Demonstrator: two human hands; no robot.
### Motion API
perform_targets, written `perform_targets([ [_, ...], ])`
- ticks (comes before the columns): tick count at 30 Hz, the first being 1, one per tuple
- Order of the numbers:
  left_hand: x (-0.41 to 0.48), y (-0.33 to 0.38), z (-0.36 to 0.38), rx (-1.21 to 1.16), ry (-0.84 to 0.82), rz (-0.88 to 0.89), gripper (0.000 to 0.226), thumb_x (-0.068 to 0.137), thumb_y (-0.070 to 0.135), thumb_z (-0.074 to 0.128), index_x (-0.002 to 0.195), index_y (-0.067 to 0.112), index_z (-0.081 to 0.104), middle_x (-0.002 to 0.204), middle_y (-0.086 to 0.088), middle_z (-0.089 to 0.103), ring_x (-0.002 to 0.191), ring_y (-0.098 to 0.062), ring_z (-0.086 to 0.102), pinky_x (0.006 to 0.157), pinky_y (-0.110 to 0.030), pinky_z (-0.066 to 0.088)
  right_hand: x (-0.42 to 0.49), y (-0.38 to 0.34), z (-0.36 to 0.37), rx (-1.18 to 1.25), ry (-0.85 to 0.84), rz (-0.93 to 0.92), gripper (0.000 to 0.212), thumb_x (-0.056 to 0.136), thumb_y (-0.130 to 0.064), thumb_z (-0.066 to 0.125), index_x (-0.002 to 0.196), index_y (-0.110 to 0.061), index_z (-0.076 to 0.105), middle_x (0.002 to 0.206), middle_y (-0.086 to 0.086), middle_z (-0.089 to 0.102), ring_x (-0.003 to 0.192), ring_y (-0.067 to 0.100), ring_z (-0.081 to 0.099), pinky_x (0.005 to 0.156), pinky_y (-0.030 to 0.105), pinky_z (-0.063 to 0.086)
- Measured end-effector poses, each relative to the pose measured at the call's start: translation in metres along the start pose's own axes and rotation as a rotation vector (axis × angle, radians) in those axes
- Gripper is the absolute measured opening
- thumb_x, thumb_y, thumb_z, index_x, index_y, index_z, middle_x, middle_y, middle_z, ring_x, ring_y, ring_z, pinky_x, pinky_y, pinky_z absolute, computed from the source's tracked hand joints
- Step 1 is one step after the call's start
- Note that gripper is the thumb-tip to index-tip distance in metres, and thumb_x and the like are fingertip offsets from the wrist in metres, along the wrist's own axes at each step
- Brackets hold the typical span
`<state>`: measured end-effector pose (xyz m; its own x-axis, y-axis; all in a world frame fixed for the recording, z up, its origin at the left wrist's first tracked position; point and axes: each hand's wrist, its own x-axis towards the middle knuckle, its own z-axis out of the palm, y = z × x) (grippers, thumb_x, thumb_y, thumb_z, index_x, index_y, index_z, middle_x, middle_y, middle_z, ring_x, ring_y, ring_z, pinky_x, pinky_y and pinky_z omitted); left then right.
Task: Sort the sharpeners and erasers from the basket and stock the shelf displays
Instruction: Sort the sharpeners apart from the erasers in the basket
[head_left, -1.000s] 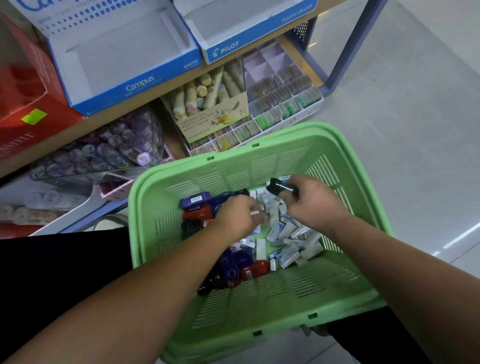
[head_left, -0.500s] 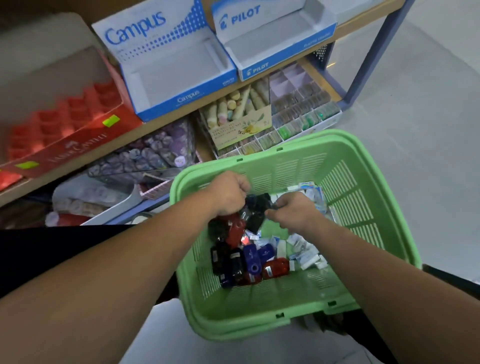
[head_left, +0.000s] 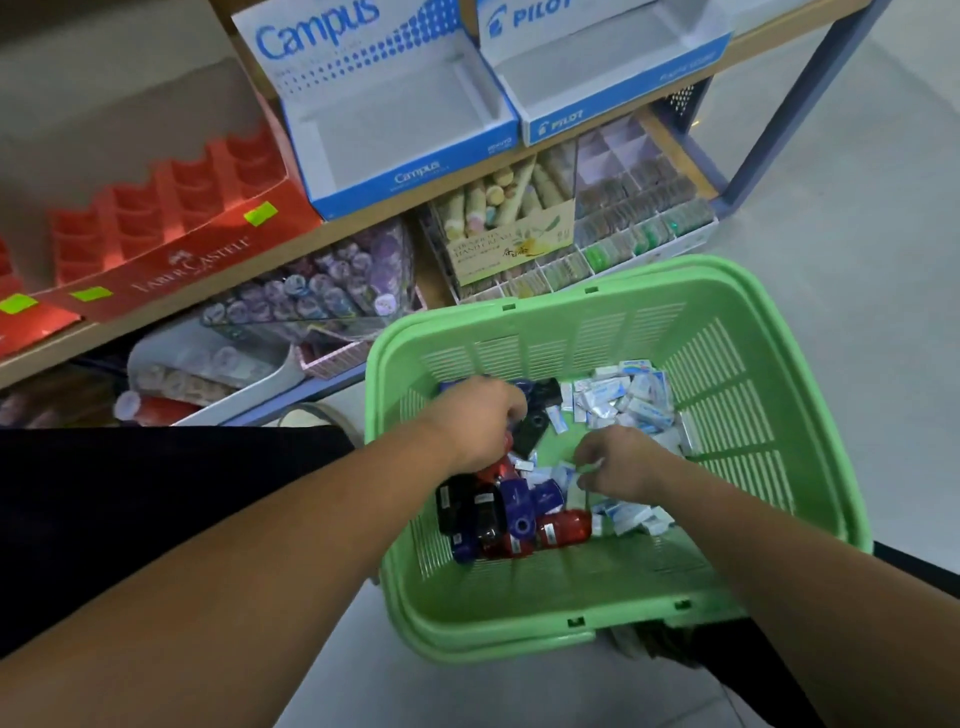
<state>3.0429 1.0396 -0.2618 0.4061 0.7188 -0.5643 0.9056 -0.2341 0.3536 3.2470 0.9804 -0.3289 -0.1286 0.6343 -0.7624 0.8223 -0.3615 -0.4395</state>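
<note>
A green plastic basket (head_left: 769, 525) sits low in front of me. Its left half holds several black, blue and red sharpeners (head_left: 514, 514); its right half holds several small white and blue erasers (head_left: 628, 397). My left hand (head_left: 480, 421) is curled down over the sharpeners at the back left and grips some of them. My right hand (head_left: 621, 465) is in the middle of the basket, its fingers pinching a small white eraser. On the shelf stand an empty Campus display box (head_left: 395, 124), an empty Pilot box (head_left: 608, 67) and a red Faber-Castell tray (head_left: 171, 208).
Below the wooden shelf board (head_left: 363, 221) are a clear tub of purple-capped items (head_left: 322, 291), a box of pastel tubes (head_left: 509, 218) and a divided tray of small packets (head_left: 644, 208). A blue shelf post (head_left: 795, 109) stands right, with grey floor beyond.
My head has dropped closer and the basket has shifted right in view. My right hand has let go of the black sharpener and moved down onto the erasers. My left hand stays over the sharpeners.
</note>
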Motion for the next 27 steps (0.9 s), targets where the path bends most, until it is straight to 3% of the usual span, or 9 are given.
perform_targets([
  [2,0.004,0.005,0.017,-0.047,-0.029,0.016,0.039,0.094,0.0,0.055,0.123,0.023,0.069,0.12,-0.004,0.069,0.101,-0.025,0.065,0.088,-0.041,0.057,-0.001,0.006,0.006,-0.038,-0.065,0.001,0.046,0.088,-0.016,0.074,0.132,-0.018,0.063,0.126,0.0,0.063,0.109,0.018,0.062,0.094,0.025,0.048],
  [5,0.006,0.005,0.039,-0.116,-0.064,0.018,0.04,0.094,-0.002,0.055,0.122,0.022,0.07,0.118,-0.002,0.07,0.099,-0.02,0.065,0.086,-0.035,0.056,0.004,0.002,0.013,-0.006,-0.134,-0.014,0.062,0.086,-0.006,0.073,0.142,-0.02,0.051,0.142,0.003,0.057,0.121,0.022,0.06,0.097,0.032,0.053],
  [9,0.003,-0.005,0.05,-0.152,-0.117,-0.034,0.046,0.091,-0.007,0.053,0.124,0.021,0.069,0.114,-0.002,0.069,0.098,-0.02,0.062,0.082,-0.031,0.052,0.011,0.005,0.016,-0.039,-0.128,-0.021,0.058,0.086,-0.007,0.07,0.136,-0.025,0.046,0.138,0.003,0.056,0.118,0.025,0.059,0.092,0.037,0.055],
  [12,0.003,-0.01,0.051,-0.172,-0.091,-0.058,0.046,0.089,-0.008,0.052,0.119,0.022,0.071,0.111,-0.002,0.07,0.094,-0.021,0.063,0.08,-0.032,0.053,0.016,0.004,0.019,-0.028,-0.114,-0.014,0.05,0.089,-0.016,0.074,0.128,-0.025,0.043,0.123,0.005,0.062,0.106,0.025,0.062,0.09,0.04,0.056],
  [16,0.003,-0.011,0.056,-0.165,-0.055,-0.068,0.043,0.09,-0.004,0.053,0.115,0.026,0.072,0.113,-0.001,0.069,0.095,-0.023,0.065,0.084,-0.039,0.057,0.023,-0.001,0.023,-0.132,-0.136,-0.033,0.069,0.088,-0.027,0.074,0.144,-0.027,0.035,0.124,0.007,0.066,0.111,0.027,0.062,0.097,0.042,0.052],
  [22,0.001,-0.009,0.062,-0.075,-0.094,-0.046,0.039,0.093,0.0,0.054,0.116,0.026,0.07,0.114,-0.002,0.065,0.094,-0.023,0.062,0.085,-0.042,0.057,0.028,-0.006,0.025,-0.257,-0.182,-0.045,0.041,0.082,-0.026,0.081,0.118,-0.019,0.063,0.117,0.004,0.063,0.108,0.025,0.063,0.092,0.036,0.054],
  [27,0.001,-0.008,0.063,-0.064,-0.094,-0.045,0.044,0.095,0.001,0.053,0.122,0.031,0.07,0.122,-0.003,0.063,0.099,-0.023,0.062,0.089,-0.041,0.057,0.03,0.0,0.029,-0.149,-0.201,-0.053,0.018,0.085,-0.017,0.076,0.1,-0.02,0.066,0.108,0.004,0.07,0.101,0.024,0.067,0.092,0.038,0.056],
])
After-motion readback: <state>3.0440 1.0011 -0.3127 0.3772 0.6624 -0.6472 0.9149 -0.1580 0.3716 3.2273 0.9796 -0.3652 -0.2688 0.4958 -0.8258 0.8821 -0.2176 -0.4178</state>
